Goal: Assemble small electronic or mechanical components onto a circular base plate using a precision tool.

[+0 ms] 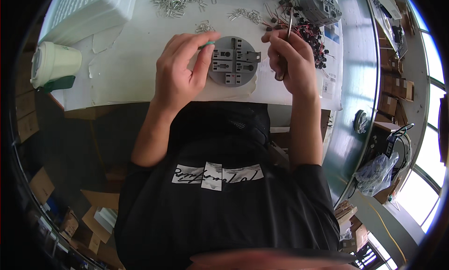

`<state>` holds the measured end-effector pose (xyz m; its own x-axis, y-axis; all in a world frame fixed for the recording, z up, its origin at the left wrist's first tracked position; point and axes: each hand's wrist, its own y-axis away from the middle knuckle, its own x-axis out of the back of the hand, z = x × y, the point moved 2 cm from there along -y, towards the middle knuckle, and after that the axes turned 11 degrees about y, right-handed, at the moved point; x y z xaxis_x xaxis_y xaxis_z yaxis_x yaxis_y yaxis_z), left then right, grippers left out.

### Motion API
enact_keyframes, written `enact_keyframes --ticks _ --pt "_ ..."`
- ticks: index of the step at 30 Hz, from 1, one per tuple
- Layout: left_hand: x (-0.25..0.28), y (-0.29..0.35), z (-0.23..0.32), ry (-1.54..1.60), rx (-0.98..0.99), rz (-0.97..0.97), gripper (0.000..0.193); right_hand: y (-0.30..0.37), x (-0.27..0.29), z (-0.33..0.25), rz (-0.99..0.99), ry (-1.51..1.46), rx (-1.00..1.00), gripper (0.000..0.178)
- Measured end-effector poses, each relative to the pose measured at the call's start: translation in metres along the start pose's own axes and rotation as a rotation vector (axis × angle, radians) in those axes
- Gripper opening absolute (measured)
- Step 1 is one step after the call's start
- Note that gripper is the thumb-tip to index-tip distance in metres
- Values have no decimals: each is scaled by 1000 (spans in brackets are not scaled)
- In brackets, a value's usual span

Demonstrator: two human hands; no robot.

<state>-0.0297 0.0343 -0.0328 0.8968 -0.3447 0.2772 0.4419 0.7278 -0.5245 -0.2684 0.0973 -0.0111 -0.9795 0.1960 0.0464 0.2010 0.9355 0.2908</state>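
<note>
The left hand (180,66) pinched a small green piece (208,43) beside the far-left rim of the round fixture (235,62), the right hand (295,59) clamped around a thin metal tool (290,21)! Fixture work, seemingly, calling for steady fingertips next. The table's (117,78) near edge lay close; wires (314,38) crowded far right (left was roomier).
</note>
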Motion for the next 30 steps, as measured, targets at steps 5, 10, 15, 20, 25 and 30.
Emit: enact_keyframes --ticks 5,10,15,20,25,30 --pt "-10 -26 9 -14 157 -147 24 11 7 46 -62 -313 37 16" --pt "-25 -46 7 -220 119 -353 14 15 6 52 53 -449 155 15" --pt "-28 -53 10 -296 104 -405 19 14 8 57 1 -420 165 15" --pt "-27 -52 9 -282 115 -383 20 14 6 58 0 -409 170 14" --pt "-26 -48 6 -248 68 -343 22 12 8 55 -37 -400 151 14" --pt "-34 -48 6 -212 60 -331 18 12 5 51 -7 -385 139 14"
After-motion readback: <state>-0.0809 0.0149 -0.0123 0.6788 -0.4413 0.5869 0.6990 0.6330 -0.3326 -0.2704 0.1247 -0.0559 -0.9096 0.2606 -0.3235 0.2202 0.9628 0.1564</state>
